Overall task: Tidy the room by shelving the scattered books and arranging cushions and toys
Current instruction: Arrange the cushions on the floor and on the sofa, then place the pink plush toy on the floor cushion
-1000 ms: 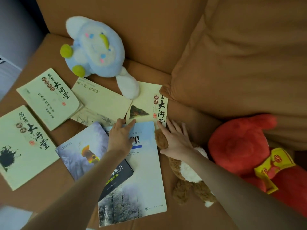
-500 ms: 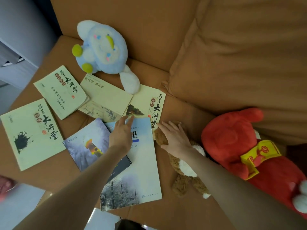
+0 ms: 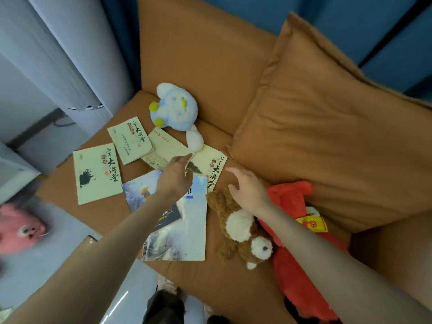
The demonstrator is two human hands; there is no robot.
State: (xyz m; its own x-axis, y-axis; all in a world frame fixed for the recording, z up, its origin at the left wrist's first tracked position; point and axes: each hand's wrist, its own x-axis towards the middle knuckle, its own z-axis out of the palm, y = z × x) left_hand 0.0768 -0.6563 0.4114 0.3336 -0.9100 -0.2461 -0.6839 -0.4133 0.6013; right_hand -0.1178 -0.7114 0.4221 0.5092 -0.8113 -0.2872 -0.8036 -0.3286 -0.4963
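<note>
Left hand (image 3: 175,177) over scattered books (image 3: 97,174), right hand (image 3: 248,189) over brown teddy (image 3: 238,226), both spread, empty.

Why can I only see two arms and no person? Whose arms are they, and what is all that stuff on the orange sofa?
There is no robot here. A person wears a camera on their head, and it looks down, so you see only their own two arms reaching out. The left hand is over the books, and the right hand is over the brown teddy. The fingers of both hands are straight and relaxed, and they hold nothing. On the orange sofa lie four pale green books and a big bluish book with another one partly on top of it. There is also a blue plush toy, a red plush toy and a big orange cushion. The person's job is to tidy all this up.
</note>
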